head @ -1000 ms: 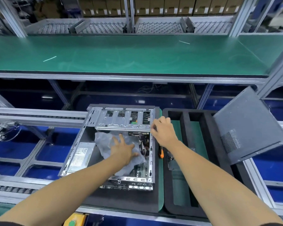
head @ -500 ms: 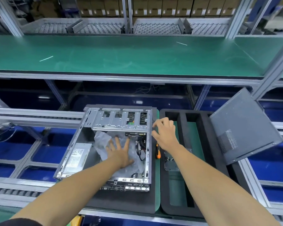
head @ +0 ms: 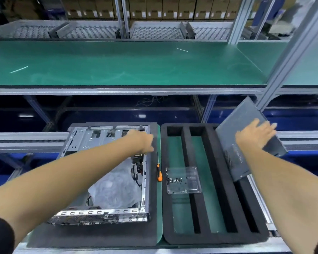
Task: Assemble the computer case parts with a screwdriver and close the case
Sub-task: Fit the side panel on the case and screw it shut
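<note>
The open computer case (head: 106, 213) lies on a grey foam pad at lower left, with a crumpled plastic bag (head: 116, 189) inside. My left hand (head: 141, 140) rests at the case's far right corner, fingers curled down over the edge. The grey side panel (head: 233, 162) leans tilted at the right, over the black foam tray (head: 217, 180). My right hand (head: 255, 136) lies flat on the panel with fingers spread and blurred. An orange-handled screwdriver (head: 159, 173) lies between case and tray. A clear plastic holder with screws (head: 183, 180) sits in the tray.
A long green bench top (head: 127, 65) runs across the back above an aluminium frame. Roller rails (head: 26, 138) extend left and right of the work area. An upright aluminium post (head: 286, 61) stands beside the panel at right.
My right hand left the case's right edge and moved right onto the leaning side panel. My left hand came off the plastic bag and moved up to the case's far right corner.
</note>
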Demonstrator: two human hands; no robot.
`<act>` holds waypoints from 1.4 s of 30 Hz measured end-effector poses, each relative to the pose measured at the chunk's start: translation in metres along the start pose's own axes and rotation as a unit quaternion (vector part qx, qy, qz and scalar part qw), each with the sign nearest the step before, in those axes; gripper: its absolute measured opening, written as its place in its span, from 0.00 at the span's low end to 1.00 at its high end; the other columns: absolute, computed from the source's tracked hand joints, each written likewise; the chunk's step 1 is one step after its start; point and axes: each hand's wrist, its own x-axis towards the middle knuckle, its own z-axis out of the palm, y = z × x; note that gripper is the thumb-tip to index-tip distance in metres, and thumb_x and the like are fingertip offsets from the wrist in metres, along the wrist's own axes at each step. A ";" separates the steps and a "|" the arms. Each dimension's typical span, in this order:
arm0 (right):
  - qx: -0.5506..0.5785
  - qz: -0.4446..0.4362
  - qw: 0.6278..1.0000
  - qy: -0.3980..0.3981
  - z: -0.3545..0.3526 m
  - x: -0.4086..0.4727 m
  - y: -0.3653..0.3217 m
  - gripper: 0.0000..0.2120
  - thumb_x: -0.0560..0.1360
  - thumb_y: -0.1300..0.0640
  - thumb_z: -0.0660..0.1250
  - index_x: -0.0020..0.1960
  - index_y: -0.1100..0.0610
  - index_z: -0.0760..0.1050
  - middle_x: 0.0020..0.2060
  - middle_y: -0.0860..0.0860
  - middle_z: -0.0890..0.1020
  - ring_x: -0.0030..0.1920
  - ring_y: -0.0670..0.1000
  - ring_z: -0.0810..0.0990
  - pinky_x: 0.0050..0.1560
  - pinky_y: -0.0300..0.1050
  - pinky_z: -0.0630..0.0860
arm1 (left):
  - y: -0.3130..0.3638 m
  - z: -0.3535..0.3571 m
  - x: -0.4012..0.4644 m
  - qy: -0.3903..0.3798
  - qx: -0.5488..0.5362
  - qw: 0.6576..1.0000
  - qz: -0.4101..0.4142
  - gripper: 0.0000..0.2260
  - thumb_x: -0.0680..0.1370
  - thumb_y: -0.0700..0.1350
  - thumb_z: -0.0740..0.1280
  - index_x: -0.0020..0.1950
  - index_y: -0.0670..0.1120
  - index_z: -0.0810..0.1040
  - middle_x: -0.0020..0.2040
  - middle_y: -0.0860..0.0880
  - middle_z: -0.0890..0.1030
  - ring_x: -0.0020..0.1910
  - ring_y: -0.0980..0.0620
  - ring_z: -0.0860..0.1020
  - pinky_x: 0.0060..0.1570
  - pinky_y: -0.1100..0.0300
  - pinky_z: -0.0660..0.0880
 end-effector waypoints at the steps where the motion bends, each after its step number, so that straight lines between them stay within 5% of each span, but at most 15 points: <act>1: -0.009 0.016 1.000 -0.013 -0.003 0.011 0.012 0.37 0.81 0.48 0.63 0.82 0.60 0.52 0.80 0.67 0.54 0.80 0.69 0.48 0.79 0.60 0.49 | 0.009 -0.007 0.007 0.034 -0.022 0.999 0.018 0.15 0.81 0.54 0.57 0.62 0.47 0.70 0.58 0.44 0.80 0.52 0.42 0.77 0.46 0.50 0.71; 5: -0.041 0.039 0.996 -0.069 -0.011 0.026 0.032 0.38 0.81 0.50 0.60 0.81 0.66 0.48 0.76 0.68 0.63 0.77 0.66 0.61 0.76 0.59 0.55 | 0.062 -0.028 0.035 0.151 -0.125 0.972 0.130 0.18 0.80 0.54 0.62 0.68 0.49 0.69 0.62 0.45 0.74 0.63 0.43 0.72 0.52 0.48 0.74; 10: 0.013 0.008 0.999 -0.043 -0.017 0.017 0.032 0.32 0.77 0.59 0.67 0.77 0.62 0.58 0.68 0.63 0.71 0.66 0.65 0.74 0.64 0.57 0.67 | 0.129 -0.049 0.070 0.098 -0.377 0.913 0.124 0.22 0.82 0.53 0.62 0.76 0.48 0.66 0.71 0.45 0.73 0.68 0.44 0.72 0.64 0.47 0.72; 12: 0.043 -0.014 0.999 -0.028 -0.020 0.011 0.026 0.26 0.79 0.61 0.65 0.74 0.61 0.61 0.65 0.62 0.73 0.61 0.66 0.76 0.57 0.56 0.71 | 0.152 -0.060 0.080 0.069 -0.493 0.861 0.104 0.23 0.83 0.57 0.60 0.75 0.47 0.68 0.71 0.46 0.74 0.67 0.45 0.74 0.64 0.52 0.71; 15: 0.105 -0.048 0.993 -0.003 -0.025 0.002 0.012 0.09 0.82 0.56 0.57 0.59 0.59 0.70 0.52 0.60 0.79 0.46 0.64 0.76 0.45 0.52 0.68 | 0.183 -0.078 0.088 -0.002 -0.644 0.761 0.076 0.29 0.82 0.66 0.54 0.72 0.46 0.70 0.56 0.49 0.78 0.57 0.45 0.76 0.58 0.50 0.72; 18: 0.096 -0.147 0.983 -0.045 -0.026 -0.006 0.000 0.11 0.84 0.58 0.53 0.57 0.60 0.73 0.57 0.61 0.79 0.54 0.65 0.75 0.46 0.54 0.69 | 0.212 -0.089 0.091 -0.103 -0.757 0.645 0.035 0.39 0.78 0.72 0.54 0.82 0.48 0.58 0.75 0.43 0.69 0.70 0.39 0.71 0.64 0.43 0.73; 20: 0.089 -0.175 0.979 -0.049 -0.023 -0.010 0.001 0.12 0.84 0.61 0.54 0.62 0.64 0.73 0.60 0.64 0.78 0.59 0.67 0.76 0.50 0.55 0.71 | 0.228 -0.091 0.095 -0.105 -0.784 0.611 0.011 0.35 0.79 0.66 0.62 0.77 0.44 0.67 0.74 0.40 0.71 0.68 0.36 0.74 0.63 0.38 0.76; 22: 0.123 -0.152 0.980 -0.048 -0.020 -0.014 0.009 0.13 0.83 0.62 0.56 0.63 0.66 0.73 0.60 0.66 0.78 0.59 0.67 0.77 0.50 0.55 0.72 | 0.241 -0.097 0.094 -0.058 -0.772 0.633 -0.005 0.25 0.80 0.57 0.67 0.69 0.40 0.73 0.64 0.37 0.78 0.60 0.36 0.79 0.54 0.40 0.81; 24: 0.245 -0.085 0.962 -0.091 -0.020 -0.019 0.015 0.15 0.85 0.60 0.53 0.63 0.66 0.74 0.61 0.67 0.78 0.60 0.66 0.77 0.55 0.55 0.73 | 0.248 -0.103 0.090 -0.006 -0.721 0.692 -0.030 0.24 0.81 0.54 0.67 0.70 0.40 0.70 0.64 0.38 0.78 0.60 0.37 0.79 0.54 0.45 0.80; 27: 0.507 0.069 0.841 -0.174 -0.029 -0.027 0.014 0.14 0.85 0.56 0.51 0.59 0.60 0.73 0.64 0.65 0.79 0.58 0.63 0.79 0.59 0.53 0.76 | 0.251 -0.111 0.082 0.037 -0.659 0.750 -0.041 0.18 0.82 0.49 0.67 0.67 0.40 0.72 0.63 0.39 0.78 0.58 0.39 0.80 0.52 0.49 0.78; 30: 0.602 0.130 0.757 -0.220 -0.048 -0.041 0.016 0.16 0.84 0.55 0.51 0.60 0.62 0.73 0.60 0.63 0.81 0.44 0.59 0.80 0.38 0.41 0.75 | 0.247 -0.111 0.073 0.061 -0.632 0.771 -0.051 0.14 0.81 0.44 0.67 0.63 0.38 0.75 0.59 0.39 0.81 0.55 0.39 0.82 0.45 0.52 0.77; 34: 0.580 0.089 0.767 -0.259 -0.067 -0.051 0.020 0.21 0.85 0.53 0.50 0.67 0.63 0.73 0.60 0.60 0.82 0.39 0.54 0.83 0.38 0.43 0.71 | 0.237 -0.102 0.057 0.066 -0.664 0.741 -0.078 0.13 0.82 0.43 0.65 0.63 0.38 0.75 0.60 0.39 0.81 0.57 0.39 0.81 0.46 0.52 0.76; 38: 0.551 0.089 0.787 -0.262 -0.072 -0.051 0.014 0.19 0.84 0.52 0.52 0.66 0.59 0.74 0.64 0.56 0.80 0.56 0.57 0.80 0.58 0.51 0.68 | 0.197 -0.118 0.039 0.141 -0.669 0.725 -0.086 0.17 0.76 0.49 0.72 0.59 0.41 0.75 0.54 0.43 0.81 0.51 0.41 0.82 0.46 0.53 0.78; 42: 0.490 0.086 0.832 -0.245 -0.077 -0.063 0.004 0.22 0.84 0.51 0.54 0.72 0.61 0.71 0.58 0.56 0.77 0.55 0.57 0.71 0.59 0.52 0.66 | 0.118 -0.149 0.011 0.174 -0.730 0.661 -0.023 0.12 0.74 0.49 0.74 0.45 0.43 0.75 0.44 0.45 0.82 0.38 0.49 0.82 0.32 0.59 0.77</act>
